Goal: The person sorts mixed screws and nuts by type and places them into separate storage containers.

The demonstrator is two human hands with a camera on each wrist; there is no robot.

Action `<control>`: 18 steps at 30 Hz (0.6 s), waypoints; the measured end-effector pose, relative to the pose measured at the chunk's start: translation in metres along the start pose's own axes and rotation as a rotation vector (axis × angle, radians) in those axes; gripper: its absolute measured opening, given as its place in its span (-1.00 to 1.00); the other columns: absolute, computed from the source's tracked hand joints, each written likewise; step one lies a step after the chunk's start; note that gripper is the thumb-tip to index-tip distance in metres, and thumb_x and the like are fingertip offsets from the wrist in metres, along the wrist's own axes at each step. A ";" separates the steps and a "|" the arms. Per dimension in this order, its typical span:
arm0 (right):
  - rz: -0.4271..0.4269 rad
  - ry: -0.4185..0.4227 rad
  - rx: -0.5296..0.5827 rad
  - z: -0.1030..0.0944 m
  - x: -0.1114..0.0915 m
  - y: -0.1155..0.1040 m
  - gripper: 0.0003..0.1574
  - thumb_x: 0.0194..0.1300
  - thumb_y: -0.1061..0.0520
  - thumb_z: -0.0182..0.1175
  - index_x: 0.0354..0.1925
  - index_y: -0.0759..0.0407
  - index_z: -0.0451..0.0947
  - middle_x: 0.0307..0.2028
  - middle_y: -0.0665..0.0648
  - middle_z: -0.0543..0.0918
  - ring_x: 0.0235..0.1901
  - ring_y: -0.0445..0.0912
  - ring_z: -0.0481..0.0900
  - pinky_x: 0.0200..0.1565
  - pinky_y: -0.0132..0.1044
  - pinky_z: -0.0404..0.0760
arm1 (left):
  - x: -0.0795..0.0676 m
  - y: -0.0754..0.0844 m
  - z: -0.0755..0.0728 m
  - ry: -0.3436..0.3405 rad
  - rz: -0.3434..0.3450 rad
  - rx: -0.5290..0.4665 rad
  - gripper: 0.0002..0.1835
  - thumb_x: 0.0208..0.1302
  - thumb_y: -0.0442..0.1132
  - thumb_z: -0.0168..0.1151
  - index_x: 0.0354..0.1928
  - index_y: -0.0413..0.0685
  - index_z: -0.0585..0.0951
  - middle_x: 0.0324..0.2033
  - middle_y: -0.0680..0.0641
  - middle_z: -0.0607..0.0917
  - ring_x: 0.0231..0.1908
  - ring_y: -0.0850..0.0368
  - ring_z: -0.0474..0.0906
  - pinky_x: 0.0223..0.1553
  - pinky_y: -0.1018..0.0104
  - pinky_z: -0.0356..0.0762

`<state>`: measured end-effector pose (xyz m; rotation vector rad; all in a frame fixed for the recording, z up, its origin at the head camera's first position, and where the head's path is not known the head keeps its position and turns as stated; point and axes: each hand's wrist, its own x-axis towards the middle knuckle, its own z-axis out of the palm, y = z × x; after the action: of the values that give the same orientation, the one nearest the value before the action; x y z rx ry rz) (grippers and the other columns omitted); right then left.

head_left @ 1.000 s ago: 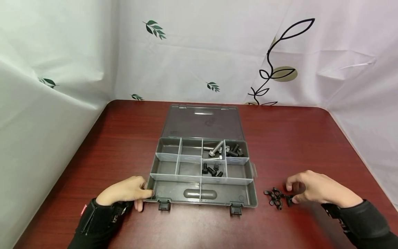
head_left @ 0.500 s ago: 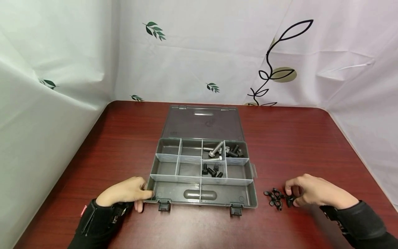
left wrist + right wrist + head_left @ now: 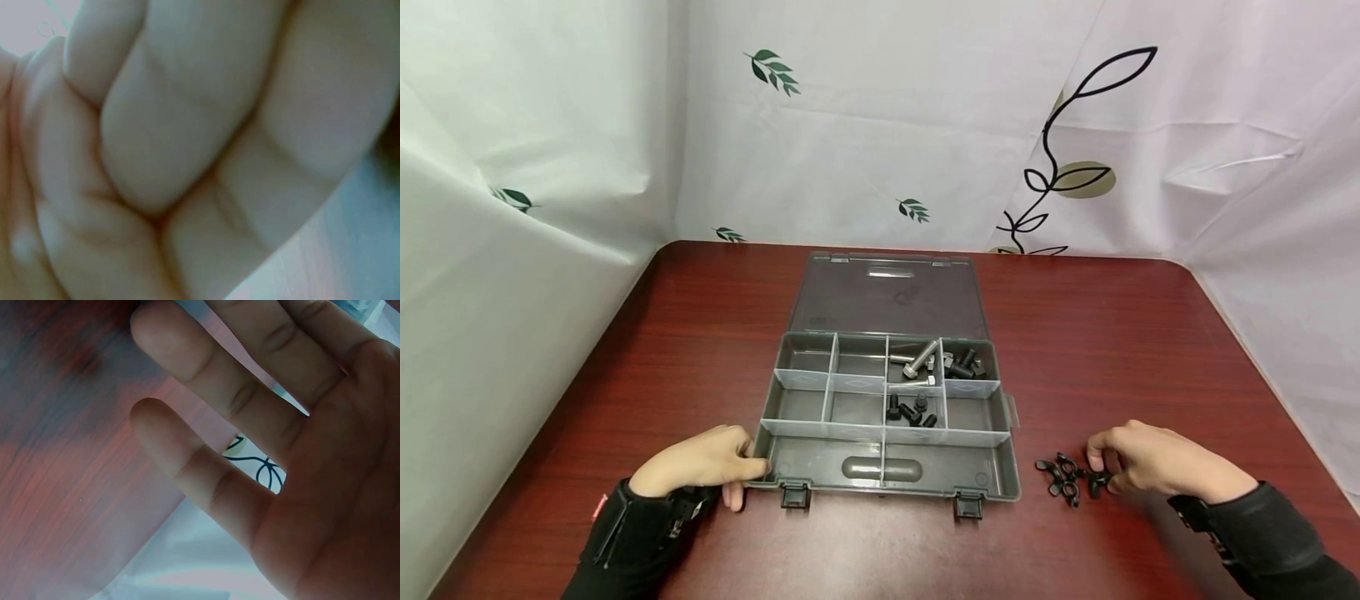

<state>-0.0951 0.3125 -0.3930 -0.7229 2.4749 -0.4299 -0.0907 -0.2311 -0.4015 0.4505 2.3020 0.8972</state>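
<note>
In the head view, my left hand (image 3: 700, 461) holds the front left corner of a grey plastic organizer box (image 3: 820, 458), thumb over the rim. Its curled fingers fill the left wrist view. To the right of the box, my right hand (image 3: 1168, 463) reaches down to the tabletop and pinches a black wing nut (image 3: 1097, 485) between thumb and index finger. Several more black wing nuts (image 3: 1060, 477) lie in a small heap just left of it. The right wrist view has the other fingers (image 3: 181, 444) spread, while the pinch itself is out of sight.
The box's transparent lid (image 3: 887, 296) lies folded back behind it. Silver bolts (image 3: 921, 360) and black bolts (image 3: 966, 365) occupy two back compartments; short black bolts (image 3: 912, 410) sit in a middle one. Two black latches (image 3: 795, 497) hang at the front. White curtains (image 3: 850, 125) surround the red-brown table (image 3: 1097, 333).
My right hand has shifted slightly left, its index finger and thumb drawing in around the wing nut. My left hand and the box stay put.
</note>
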 end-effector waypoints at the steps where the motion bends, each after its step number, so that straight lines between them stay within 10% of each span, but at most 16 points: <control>1: 0.004 -0.001 -0.004 0.000 0.000 0.000 -0.68 -0.07 0.25 0.27 -0.42 -0.12 0.38 -0.60 -0.16 0.35 -0.63 -0.31 0.25 -0.59 -0.32 0.22 | 0.000 0.000 0.000 0.001 0.000 -0.001 -0.74 0.09 -0.14 0.09 -0.66 -0.09 0.41 -0.81 0.03 0.55 -0.73 0.12 0.54 -0.60 0.24 0.47; 18: 0.003 0.007 -0.027 0.003 0.001 0.000 -0.71 -0.07 0.23 0.20 -0.44 -0.14 0.35 -0.61 -0.17 0.30 -0.65 -0.32 0.17 -0.59 -0.33 0.16 | 0.000 -0.001 0.001 -0.002 0.003 -0.012 -0.75 0.09 -0.15 0.08 -0.65 -0.11 0.43 -0.80 0.03 0.56 -0.72 0.11 0.54 -0.60 0.23 0.48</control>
<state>-0.0940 0.3116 -0.3956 -0.7292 2.4923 -0.3991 -0.0902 -0.2312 -0.4022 0.4495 2.2933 0.9105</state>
